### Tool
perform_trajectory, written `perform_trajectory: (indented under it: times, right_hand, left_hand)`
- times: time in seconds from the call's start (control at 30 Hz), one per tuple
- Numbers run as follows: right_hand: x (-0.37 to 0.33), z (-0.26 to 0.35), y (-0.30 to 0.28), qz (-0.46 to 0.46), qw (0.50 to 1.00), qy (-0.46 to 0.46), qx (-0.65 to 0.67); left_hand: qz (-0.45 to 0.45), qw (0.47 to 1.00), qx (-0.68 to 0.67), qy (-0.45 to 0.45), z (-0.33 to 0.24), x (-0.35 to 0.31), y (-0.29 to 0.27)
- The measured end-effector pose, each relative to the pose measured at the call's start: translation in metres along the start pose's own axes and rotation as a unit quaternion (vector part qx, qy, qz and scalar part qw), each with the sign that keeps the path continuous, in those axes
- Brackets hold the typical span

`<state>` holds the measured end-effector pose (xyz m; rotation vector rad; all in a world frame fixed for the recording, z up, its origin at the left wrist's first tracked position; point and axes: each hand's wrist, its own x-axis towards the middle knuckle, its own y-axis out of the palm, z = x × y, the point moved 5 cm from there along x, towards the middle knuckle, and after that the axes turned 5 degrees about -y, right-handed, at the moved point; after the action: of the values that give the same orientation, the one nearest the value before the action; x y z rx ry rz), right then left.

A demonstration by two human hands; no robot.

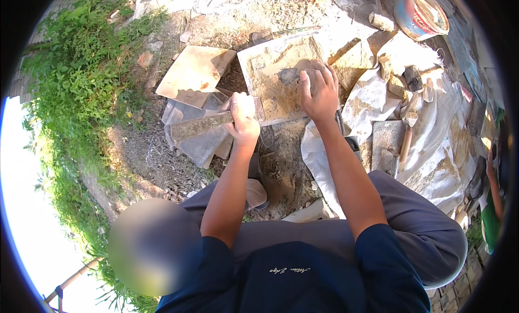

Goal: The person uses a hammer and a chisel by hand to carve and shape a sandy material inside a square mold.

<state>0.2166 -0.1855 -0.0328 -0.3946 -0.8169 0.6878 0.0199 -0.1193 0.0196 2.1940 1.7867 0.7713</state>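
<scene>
My left hand (242, 118) is closed around a long, flat, grey-brown bar (200, 126), whose length sticks out to the left and whose other end shows by my knuckles. Just right of that fist lies a squarish tile (257, 69) with rough, sandy mortar over its upturned face. Over the tile's right side is my right hand (320, 94), thumb and fingers apart, its fingertips close to a dark grey patch (289, 75) on the mortar. Whether those fingertips press on the tile I cannot tell.
A pale tile (189, 69) and greyish tiles (203, 148) lie to the left. Right are a white sheet (351, 104), a grey slab (387, 142), a wooden-handled tool (406, 142), and a bucket (421, 15). Green plants (81, 69) border the left; another person's arm (493, 178) shows far right.
</scene>
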Motion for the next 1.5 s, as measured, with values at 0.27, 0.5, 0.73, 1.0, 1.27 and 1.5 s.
perform_trajectory:
  times: [0.27,0.5,0.73,1.0,1.27,1.5]
  right_hand:
    - [0.001,0.0,-0.002,-0.014,1.0,-0.013,0.002]
    - [-0.008,0.005,0.001,-0.005,1.0,-0.017,0.003]
    - [0.001,-0.001,-0.007,-0.033,0.999,-0.017,-0.006]
    - [0.004,-0.001,-0.012,0.02,0.984,0.037,0.174]
    - [0.037,0.081,-0.044,0.315,0.886,-0.048,0.335]
    - [0.023,0.125,-0.027,0.33,0.89,-0.158,0.272]
  left_hand:
    - [-0.204,0.975,0.089,-0.02,0.026,-0.006,-0.034]
    - [0.034,0.986,0.133,0.098,0.002,0.005,-0.007]
    - [-0.027,0.995,0.089,-0.029,-0.027,0.036,0.026]
    - [0.029,0.997,0.063,-0.021,-0.057,0.052,0.031]
    - [0.153,0.98,0.119,-0.037,-0.061,0.036,0.042]
    - [0.238,0.959,0.121,-0.096,-0.061,0.029,0.049]
